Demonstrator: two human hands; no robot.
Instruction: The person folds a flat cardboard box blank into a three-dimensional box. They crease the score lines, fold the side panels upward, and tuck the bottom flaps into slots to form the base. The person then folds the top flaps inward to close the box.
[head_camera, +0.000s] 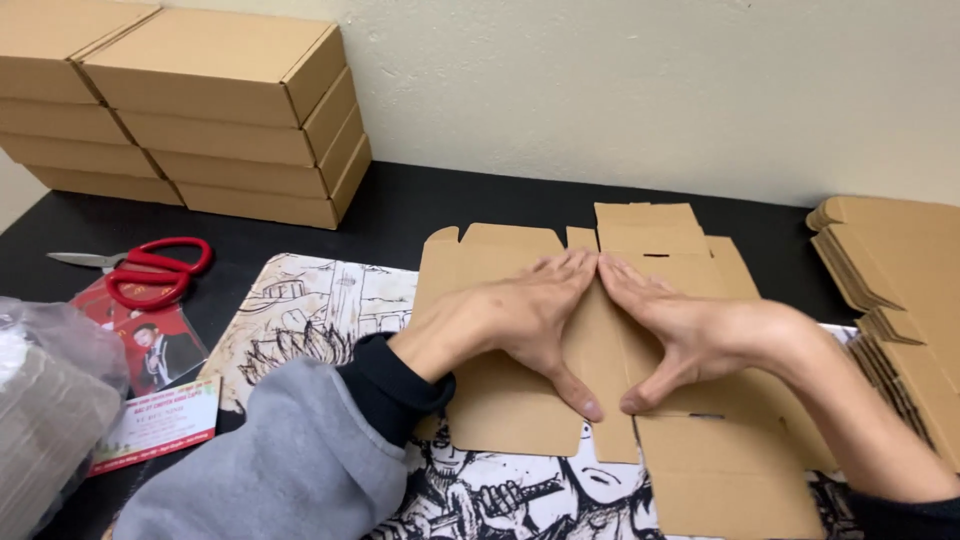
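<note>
Around the work lies a fair clutter: red-handled scissors (140, 268) rest at the left on the black table (420, 200), just beside some printed cards (160, 345), and a clear plastic bag (50, 400) holding what looks like more cardboard sits at the near left edge. Against the wall stand two stacks of folded brown boxes (200, 110), closed, so their insides cannot be seen. At the right, a pile of flat box blanks (895, 290) leans in layers. In the middle, an unfolded cardboard blank (520, 400) lies flat on a black-and-white comic-drawn mat (320, 300). Both hands press down on it, open and flat, gripping nothing: the left hand (520, 315) and right hand (680, 330) meet at the fingertips, thumbs pointing toward each other near a crease.
</note>
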